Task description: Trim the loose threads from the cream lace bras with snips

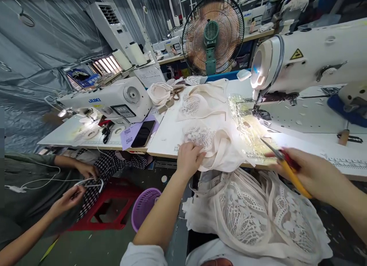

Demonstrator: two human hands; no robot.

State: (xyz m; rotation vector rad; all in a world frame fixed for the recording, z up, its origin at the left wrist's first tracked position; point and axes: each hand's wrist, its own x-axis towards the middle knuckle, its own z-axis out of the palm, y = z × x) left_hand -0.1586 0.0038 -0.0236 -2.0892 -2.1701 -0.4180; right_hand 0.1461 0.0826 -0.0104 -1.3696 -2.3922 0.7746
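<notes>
My left hand [189,158] is at the table's front edge, its curled fingers gripping the near edge of a cream lace bra piece [200,137]. My right hand [312,174] is closed around scissors [295,178] with yellow and red handles, their blades pointing up and left over the table edge. Behind the held piece lies another cream lace bra piece [197,103]. A larger lace bra [246,208] hangs over my lap, below the table edge. Where my left fingertips meet the fabric is partly hidden.
A sewing machine [309,63] with a lit needle stands at right; another sewing machine [114,99] is at left beside a black phone [143,134]. A fan [212,32] stands behind. A co-worker's hands [73,195] handle white strips near a purple basket [145,204].
</notes>
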